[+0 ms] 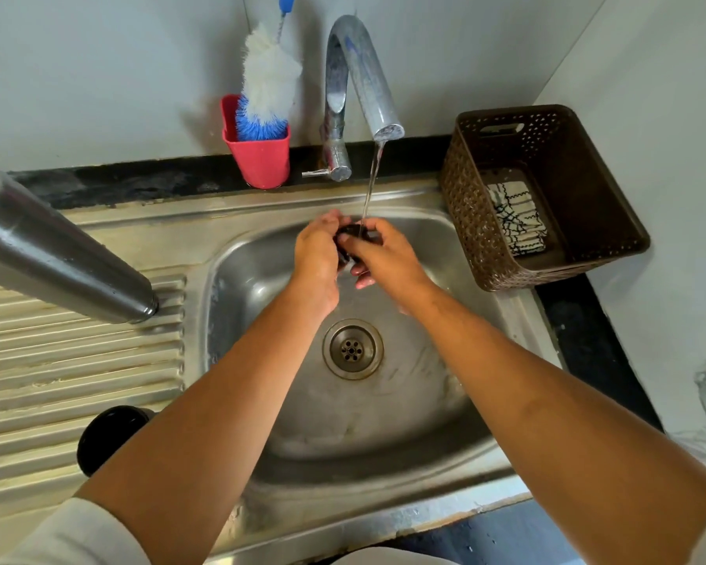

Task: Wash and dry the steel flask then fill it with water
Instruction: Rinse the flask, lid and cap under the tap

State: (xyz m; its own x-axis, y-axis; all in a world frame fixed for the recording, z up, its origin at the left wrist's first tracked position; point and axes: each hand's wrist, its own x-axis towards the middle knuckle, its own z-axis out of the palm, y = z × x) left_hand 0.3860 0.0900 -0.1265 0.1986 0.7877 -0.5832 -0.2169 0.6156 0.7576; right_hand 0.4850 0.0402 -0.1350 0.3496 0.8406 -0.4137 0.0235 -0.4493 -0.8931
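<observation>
The steel flask stands on the ribbed drainboard at the left, its body looming toward the camera, its mouth out of frame. Over the sink basin, my left hand and my right hand together hold a small black part, mostly hidden by my fingers, under the thin water stream running from the tap. A black round cap sits on the drainboard near the front edge.
A red cup with a blue-and-white bottle brush stands behind the sink, left of the tap. A brown perforated basket holding a patterned cloth sits at the right. The drain lies below my hands.
</observation>
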